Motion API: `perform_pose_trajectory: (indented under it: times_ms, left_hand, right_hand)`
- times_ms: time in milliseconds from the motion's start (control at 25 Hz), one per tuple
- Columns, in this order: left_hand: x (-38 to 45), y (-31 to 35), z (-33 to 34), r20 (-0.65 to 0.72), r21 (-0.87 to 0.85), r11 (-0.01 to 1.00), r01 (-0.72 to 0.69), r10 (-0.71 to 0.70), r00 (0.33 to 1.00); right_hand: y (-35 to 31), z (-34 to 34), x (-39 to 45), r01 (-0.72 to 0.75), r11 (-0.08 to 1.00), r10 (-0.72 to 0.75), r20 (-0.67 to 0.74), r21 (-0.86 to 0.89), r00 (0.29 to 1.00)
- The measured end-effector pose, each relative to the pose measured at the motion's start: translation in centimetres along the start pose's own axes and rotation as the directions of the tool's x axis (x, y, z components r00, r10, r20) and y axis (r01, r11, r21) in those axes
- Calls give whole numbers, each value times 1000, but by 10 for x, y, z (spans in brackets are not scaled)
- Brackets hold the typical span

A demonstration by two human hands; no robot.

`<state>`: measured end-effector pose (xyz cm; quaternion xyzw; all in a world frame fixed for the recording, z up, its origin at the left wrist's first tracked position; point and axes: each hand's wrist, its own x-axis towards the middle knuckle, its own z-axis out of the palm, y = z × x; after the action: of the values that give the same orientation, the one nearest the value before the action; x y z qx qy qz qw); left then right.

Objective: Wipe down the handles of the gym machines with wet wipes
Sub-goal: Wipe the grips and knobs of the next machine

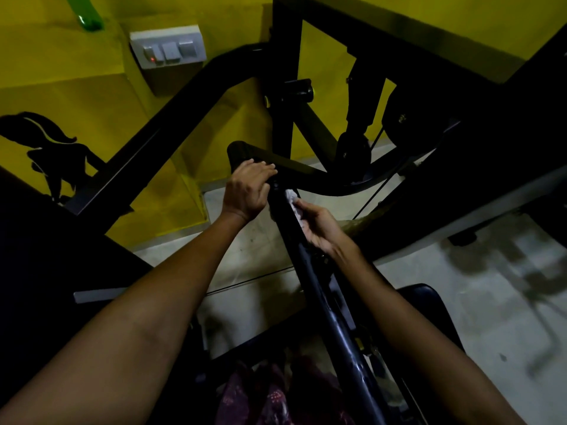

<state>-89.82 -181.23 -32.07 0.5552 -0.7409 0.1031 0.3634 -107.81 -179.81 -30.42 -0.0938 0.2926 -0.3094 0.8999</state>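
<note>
Two hands work on one black machine arm. On the left, my left hand (249,188) curls its grip over the padded handle (245,154) at the arm's upper end; I judge that part rigid and fixed, a sound place to steady against. To the right, my right hand (319,228) pinches the wet wipe (293,201) flat on the bar (306,259) just below the handle. I expect the wipe to be light, limp and slippery; hold it bunched between fingers and thumb, pressing firmly.
</note>
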Motion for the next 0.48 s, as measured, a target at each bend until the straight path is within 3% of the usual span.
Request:
perform_pose_trajectory:
  times_ms: [160,360,480]
  left_hand:
    - [-2,-1,1,-21,6,1000,-8,8,1000]
    - [-1,-1,2,-9,8,1000,26,-26,1000]
    - [-2,0,2,-21,10,1000,8,-8,1000]
  right_hand:
    - [-5,-10,-27,-46,987,39,-47,-152,998]
    - [-5,6,-4,-17,930,-50,-171,-367,984]
    - [-1,1,-17,-106,917,45,-164,-385,985]
